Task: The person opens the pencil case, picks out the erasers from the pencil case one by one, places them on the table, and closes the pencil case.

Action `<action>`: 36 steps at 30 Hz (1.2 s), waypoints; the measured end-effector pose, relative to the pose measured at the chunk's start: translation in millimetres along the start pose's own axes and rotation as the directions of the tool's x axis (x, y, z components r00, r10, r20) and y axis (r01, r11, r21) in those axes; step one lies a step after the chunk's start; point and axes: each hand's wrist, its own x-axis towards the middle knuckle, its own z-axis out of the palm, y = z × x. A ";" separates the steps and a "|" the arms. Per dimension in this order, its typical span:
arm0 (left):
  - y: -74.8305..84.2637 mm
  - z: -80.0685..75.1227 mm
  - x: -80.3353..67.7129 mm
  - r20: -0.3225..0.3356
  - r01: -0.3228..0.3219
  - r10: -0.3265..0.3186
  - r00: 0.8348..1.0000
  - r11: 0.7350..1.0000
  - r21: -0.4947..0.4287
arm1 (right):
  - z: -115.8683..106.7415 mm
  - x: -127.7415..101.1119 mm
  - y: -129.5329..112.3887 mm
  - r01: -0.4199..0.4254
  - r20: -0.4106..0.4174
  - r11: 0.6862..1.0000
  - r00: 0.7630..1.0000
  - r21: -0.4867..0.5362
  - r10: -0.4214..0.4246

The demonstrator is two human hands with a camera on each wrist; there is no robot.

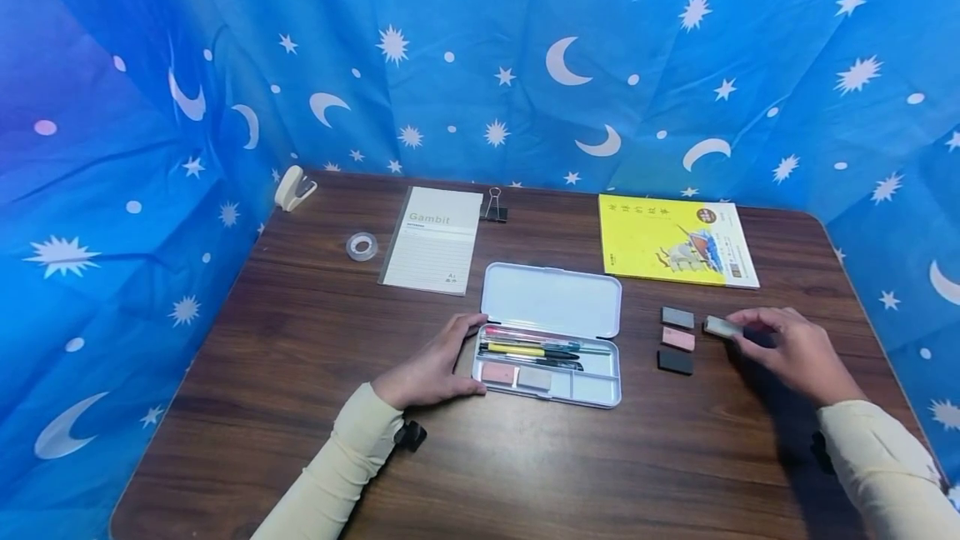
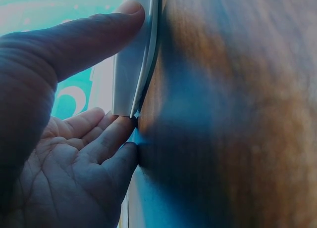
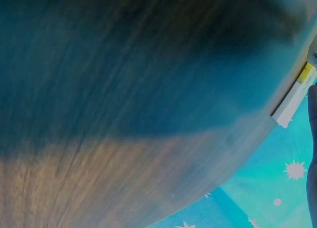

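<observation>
The right hand (image 1: 797, 350) pinches a small grey rectangular eraser (image 1: 723, 326) just above the wooden table (image 1: 300, 340), while the left hand (image 1: 435, 367), fingers relaxed, braces the open white plastic pencil case (image 1: 551, 300) beside it.

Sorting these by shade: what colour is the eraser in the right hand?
Grey; the eraser pinched by the right hand shows best in the head view.

We see the head view evenly lit from above, soft shadows under both hands on the wooden table (image 1: 525, 457), edges bowed by the wide lens. Both wrist views are dim, blue-tinted and blurred, with heavy shadow across the wood.
</observation>
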 end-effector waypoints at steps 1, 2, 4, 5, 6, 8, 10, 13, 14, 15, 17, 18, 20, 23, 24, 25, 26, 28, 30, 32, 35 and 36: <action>0.0 0.3 0.0 0.000 -0.002 0.002 1.000 1.000 -0.001 | 1.0 0.4 1.0 -0.005 0.013 1.000 1.000 0.003 0.005; -0.1 0.5 0.0 0.000 -0.004 0.004 1.000 1.000 0.000 | 1.8 0.8 2.2 -0.010 0.027 1.000 1.000 0.005 0.009; -0.1 1.1 -0.3 0.000 -0.005 0.005 1.000 1.000 0.003 | 3.8 1.4 3.2 -0.022 0.046 1.000 0.999 0.004 0.022; 0.0 1.4 -0.4 0.000 -0.005 0.005 1.000 1.000 0.003 | 4.6 1.5 3.3 -0.028 0.054 1.000 0.998 0.004 0.028; 0.2 1.5 -0.6 0.001 -0.003 0.003 1.000 1.000 0.003 | 5.1 1.6 3.2 -0.034 0.060 0.999 0.998 0.004 0.034; 0.8 1.6 -1.2 0.004 0.005 -0.005 1.000 1.000 0.000 | 5.5 1.6 2.8 -0.046 0.071 0.999 0.996 0.009 0.046; 0.1 2.3 -1.7 0.006 0.012 -0.012 1.000 1.000 -0.001 | 5.8 1.5 1.6 -0.063 0.073 0.998 0.995 0.012 0.062; -0.8 2.6 -2.7 0.006 0.009 -0.009 1.000 1.000 -0.007 | 6.0 0.9 -1.2 -0.063 0.056 0.998 0.997 0.029 0.061; -1.4 2.8 -3.1 0.004 0.004 -0.004 1.000 1.000 -0.008 | 6.4 0.6 -4.2 -0.063 0.046 0.997 0.997 0.038 0.061; -2.1 3.1 -3.4 0.001 -0.003 0.003 1.000 1.000 -0.009 | 6.9 0.6 -8.1 -0.059 0.033 0.997 0.998 0.049 0.057; -3.5 3.3 -3.7 -0.007 -0.016 0.016 1.000 1.000 -0.007 | 8.2 0.8 -22.4 -0.043 0.002 0.997 0.999 0.072 0.042; -4.4 3.5 -3.7 -0.010 -0.020 0.020 1.000 1.000 -0.009 | 10.9 1.5 -32.0 -0.018 -0.027 0.996 0.999 0.082 0.020; -5.1 3.2 -3.7 -0.012 -0.019 0.019 1.000 1.000 -0.013 | 17.1 3.9 -56.7 0.046 -0.076 0.993 0.996 0.112 -0.037; -5.3 2.2 -3.2 -0.011 -0.016 0.016 1.000 1.000 -0.021 | 33.5 9.5 -99.5 0.198 -0.140 0.971 0.974 0.134 -0.179; -5.7 2.1 -3.1 -0.012 -0.018 0.018 1.000 1.000 -0.021 | 40.4 11.2 -114.1 0.246 -0.140 0.959 0.964 0.144 -0.226; -6.1 1.8 -3.1 -0.014 -0.021 0.020 1.000 1.000 -0.017 | 47.0 12.6 -129.0 0.278 -0.128 0.947 0.957 0.158 -0.259; -7.0 2.0 -3.1 -0.019 -0.025 0.024 1.000 1.000 -0.013 | 54.1 13.7 -143.0 0.304 -0.109 0.935 0.951 0.182 -0.288; -7.7 1.7 -3.1 -0.025 -0.032 0.032 0.999 0.999 -0.004 | 68.6 15.1 -169.4 0.340 -0.068 0.910 0.940 0.237 -0.334; -7.7 1.1 -2.9 -0.026 -0.035 0.035 0.999 0.999 0.000 | 83.2 16.1 -192.0 0.375 -0.043 0.881 0.924 0.289 -0.380; -6.4 0.2 -2.3 -0.021 -0.034 0.034 0.999 0.999 0.001 | 96.9 17.8 -210.4 0.412 -0.039 0.850 0.905 0.327 -0.424; -3.9 -0.5 -0.6 -0.013 -0.035 0.035 0.999 0.999 0.003 | 113.4 21.6 -229.8 0.461 -0.039 0.822 0.878 0.336 -0.476; -3.2 -0.4 -0.1 -0.012 -0.035 0.035 0.999 0.999 0.004 | 117.2 22.9 -234.6 0.466 -0.032 0.818 0.874 0.337 -0.485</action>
